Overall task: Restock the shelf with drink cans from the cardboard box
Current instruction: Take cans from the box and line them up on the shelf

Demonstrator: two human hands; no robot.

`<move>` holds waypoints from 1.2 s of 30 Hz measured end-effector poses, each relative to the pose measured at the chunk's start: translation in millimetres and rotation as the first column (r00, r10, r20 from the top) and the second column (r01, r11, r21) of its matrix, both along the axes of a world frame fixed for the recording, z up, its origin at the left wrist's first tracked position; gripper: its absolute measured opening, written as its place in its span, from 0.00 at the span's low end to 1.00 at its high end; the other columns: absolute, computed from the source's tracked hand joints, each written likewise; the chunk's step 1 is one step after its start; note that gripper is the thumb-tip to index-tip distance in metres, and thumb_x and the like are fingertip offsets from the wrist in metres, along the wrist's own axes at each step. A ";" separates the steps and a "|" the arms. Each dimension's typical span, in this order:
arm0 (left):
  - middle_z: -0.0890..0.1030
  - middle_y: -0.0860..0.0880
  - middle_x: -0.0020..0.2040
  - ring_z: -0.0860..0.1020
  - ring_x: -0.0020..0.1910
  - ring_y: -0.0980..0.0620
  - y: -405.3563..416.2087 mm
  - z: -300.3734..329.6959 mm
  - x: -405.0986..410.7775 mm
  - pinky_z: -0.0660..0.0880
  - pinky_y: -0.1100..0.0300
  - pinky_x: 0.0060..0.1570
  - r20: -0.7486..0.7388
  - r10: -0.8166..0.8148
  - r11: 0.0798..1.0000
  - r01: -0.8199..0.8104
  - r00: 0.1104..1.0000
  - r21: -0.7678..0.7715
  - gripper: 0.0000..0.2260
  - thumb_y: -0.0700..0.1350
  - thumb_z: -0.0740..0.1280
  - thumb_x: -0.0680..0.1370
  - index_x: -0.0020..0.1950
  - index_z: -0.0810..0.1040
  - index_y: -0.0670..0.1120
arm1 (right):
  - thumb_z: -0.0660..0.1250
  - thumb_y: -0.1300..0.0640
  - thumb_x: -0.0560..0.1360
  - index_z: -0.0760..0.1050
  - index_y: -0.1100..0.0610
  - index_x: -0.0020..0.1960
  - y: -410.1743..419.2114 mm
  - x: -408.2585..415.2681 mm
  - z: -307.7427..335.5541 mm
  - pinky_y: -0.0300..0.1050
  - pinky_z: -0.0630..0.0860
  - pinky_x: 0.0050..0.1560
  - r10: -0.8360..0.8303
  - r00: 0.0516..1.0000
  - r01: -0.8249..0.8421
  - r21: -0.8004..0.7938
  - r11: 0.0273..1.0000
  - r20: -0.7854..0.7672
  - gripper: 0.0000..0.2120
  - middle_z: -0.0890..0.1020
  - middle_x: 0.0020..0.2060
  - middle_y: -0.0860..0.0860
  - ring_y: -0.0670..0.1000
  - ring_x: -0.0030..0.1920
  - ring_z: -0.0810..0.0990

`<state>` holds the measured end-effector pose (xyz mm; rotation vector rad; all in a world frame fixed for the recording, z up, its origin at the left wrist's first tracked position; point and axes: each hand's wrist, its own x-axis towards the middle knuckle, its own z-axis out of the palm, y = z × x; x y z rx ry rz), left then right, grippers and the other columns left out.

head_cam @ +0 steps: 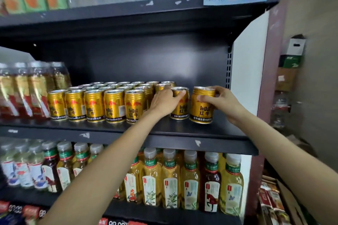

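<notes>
Several gold Red Bull cans (95,105) stand in rows on the black middle shelf (182,129). My left hand (164,101) grips one gold can (181,109) at the right end of the rows, fingers wrapped round its upper part. My right hand (221,103) holds another gold can (201,111) just to the right, thumb on the front and fingers behind its top. Both cans stand upright on the shelf. The cardboard box is out of view.
Bare shelf surface lies to the right of the held cans, up to the white side panel (245,78). Jars (27,89) stand left of the cans. Tea bottles (190,181) fill the shelf below. Bottles sit on the shelf above. Packaged goods (272,202) lie at the lower right.
</notes>
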<state>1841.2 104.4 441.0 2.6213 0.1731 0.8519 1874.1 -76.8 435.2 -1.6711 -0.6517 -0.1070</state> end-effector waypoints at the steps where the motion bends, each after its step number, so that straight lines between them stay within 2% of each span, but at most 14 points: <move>1: 0.78 0.43 0.59 0.75 0.60 0.44 0.6 -1.3 3.3 0.70 0.56 0.52 -0.016 0.009 1.000 -0.009 1.000 -0.024 0.30 0.62 0.55 0.78 0.69 0.67 0.40 | 0.74 0.56 0.68 0.70 0.59 0.65 0.5 1.6 -0.6 0.39 0.74 0.42 0.005 1.000 -0.005 -0.014 1.000 0.000 0.27 0.79 0.52 0.53 0.47 0.49 0.78; 5: 0.76 0.41 0.62 0.74 0.62 0.42 4.1 -1.1 4.7 0.70 0.51 0.58 -0.007 0.045 0.999 -0.045 0.999 -0.016 0.27 0.59 0.55 0.80 0.69 0.67 0.39 | 0.73 0.58 0.69 0.69 0.60 0.66 6.4 1.1 0.5 0.36 0.73 0.41 0.046 0.999 -0.045 -0.048 0.998 0.007 0.28 0.78 0.54 0.53 0.45 0.48 0.78; 9: 0.68 0.40 0.70 0.70 0.66 0.42 7.4 2.4 -10.7 0.67 0.51 0.62 0.104 0.004 1.000 -0.002 0.995 -0.023 0.21 0.50 0.57 0.81 0.72 0.61 0.43 | 0.74 0.57 0.69 0.69 0.59 0.66 23.3 -7.3 2.6 0.35 0.74 0.44 0.088 0.996 -0.085 -0.089 0.992 0.025 0.28 0.78 0.53 0.51 0.43 0.47 0.77; 12: 0.68 0.45 0.69 0.71 0.64 0.49 16.0 -0.6 -39.1 0.66 0.62 0.59 0.340 -0.076 0.996 0.087 0.938 -0.017 0.19 0.45 0.57 0.81 0.72 0.63 0.47 | 0.74 0.57 0.68 0.70 0.59 0.65 43.5 -16.8 0.5 0.34 0.74 0.45 0.131 0.991 -0.126 -0.117 0.985 0.034 0.27 0.79 0.53 0.51 0.46 0.50 0.79; 15: 0.71 0.50 0.66 0.67 0.66 0.54 34.9 -8.1 -69.1 0.57 0.72 0.62 0.533 -0.138 0.990 0.094 0.835 0.109 0.17 0.43 0.60 0.80 0.68 0.68 0.49 | 0.75 0.55 0.68 0.69 0.58 0.66 62.2 -19.5 -3.2 0.39 0.75 0.52 0.115 0.992 -0.108 -0.121 0.987 0.052 0.30 0.79 0.57 0.52 0.51 0.59 0.78; 17: 0.71 0.49 0.67 0.64 0.68 0.54 51.9 -15.2 -76.3 0.55 0.69 0.65 0.542 -0.133 0.981 0.031 0.830 0.192 0.17 0.43 0.62 0.79 0.68 0.70 0.48 | 0.76 0.49 0.65 0.61 0.57 0.72 69.8 -16.0 -8.9 0.50 0.73 0.63 0.028 0.993 -0.010 -0.151 0.988 0.117 0.41 0.72 0.65 0.55 0.54 0.66 0.72; 19: 0.68 0.49 0.70 0.60 0.71 0.52 66.1 -22.5 -77.7 0.53 0.62 0.68 0.499 -0.106 0.977 -0.003 0.860 0.213 0.20 0.46 0.63 0.79 0.70 0.67 0.48 | 0.77 0.43 0.62 0.46 0.52 0.76 72.0 -14.3 -15.6 0.60 0.61 0.71 -0.065 0.982 0.105 -0.224 0.969 0.178 0.55 0.55 0.74 0.57 0.59 0.74 0.57; 21: 0.62 0.49 0.74 0.55 0.74 0.52 75.4 -28.8 -77.9 0.49 0.58 0.71 0.436 -0.093 0.976 -0.004 0.895 0.216 0.24 0.50 0.62 0.79 0.73 0.62 0.48 | 0.77 0.43 0.61 0.33 0.49 0.75 70.4 -13.2 -19.8 0.61 0.49 0.74 -0.051 0.988 0.091 -0.281 0.955 0.149 0.62 0.40 0.76 0.55 0.58 0.76 0.41; 23: 0.55 0.49 0.77 0.47 0.76 0.51 83.9 -32.6 -77.0 0.43 0.54 0.72 0.348 -0.077 0.966 -0.016 0.934 0.257 0.28 0.54 0.60 0.79 0.76 0.54 0.49 | 0.79 0.43 0.57 0.27 0.47 0.73 71.8 -11.3 -20.5 0.59 0.44 0.75 0.045 0.997 -0.025 -0.325 0.945 0.054 0.68 0.36 0.76 0.53 0.54 0.76 0.36; 25: 0.46 0.48 0.78 0.40 0.76 0.50 92.5 -35.0 -75.1 0.36 0.52 0.72 0.246 -0.042 0.947 -0.041 0.968 0.320 0.33 0.58 0.59 0.78 0.77 0.46 0.49 | 0.81 0.40 0.50 0.24 0.45 0.71 75.7 -8.4 -19.4 0.59 0.50 0.75 0.111 0.992 -0.123 -0.313 0.942 -0.056 0.74 0.43 0.77 0.52 0.53 0.77 0.45; 28: 0.39 0.47 0.77 0.36 0.75 0.49 103.8 -38.4 -74.9 0.33 0.53 0.71 0.147 0.000 0.919 -0.058 0.989 0.389 0.38 0.58 0.60 0.78 0.76 0.39 0.49 | 0.78 0.56 0.62 0.26 0.47 0.73 81.8 -5.7 -19.9 0.47 0.62 0.67 0.190 0.970 -0.219 -0.200 0.955 -0.153 0.65 0.58 0.75 0.52 0.50 0.69 0.65; 30: 0.38 0.47 0.77 0.36 0.75 0.49 107.7 -38.3 -76.7 0.33 0.53 0.71 0.128 -0.013 0.910 -0.041 0.992 0.413 0.39 0.56 0.62 0.77 0.76 0.38 0.49 | 0.75 0.61 0.66 0.27 0.48 0.73 88.5 -4.7 -21.3 0.46 0.64 0.65 0.186 0.972 -0.210 -0.179 0.961 -0.143 0.60 0.61 0.74 0.52 0.50 0.67 0.67; 33: 0.38 0.47 0.77 0.37 0.75 0.51 109.6 -36.4 -79.0 0.32 0.53 0.71 0.117 -0.039 0.904 -0.015 0.992 0.428 0.39 0.55 0.62 0.77 0.76 0.38 0.49 | 0.75 0.61 0.67 0.27 0.50 0.73 102.7 -7.5 -21.1 0.46 0.64 0.65 0.173 0.976 -0.193 -0.162 0.968 -0.131 0.60 0.63 0.73 0.52 0.50 0.68 0.67; 36: 0.38 0.47 0.77 0.37 0.75 0.51 110.7 -36.2 -79.2 0.32 0.54 0.71 0.118 -0.055 0.903 -0.001 0.992 0.431 0.39 0.54 0.62 0.77 0.76 0.38 0.49 | 0.75 0.61 0.68 0.29 0.52 0.74 117.1 -9.9 -21.1 0.42 0.65 0.63 0.162 0.982 -0.176 -0.174 0.969 -0.092 0.58 0.66 0.69 0.49 0.47 0.64 0.68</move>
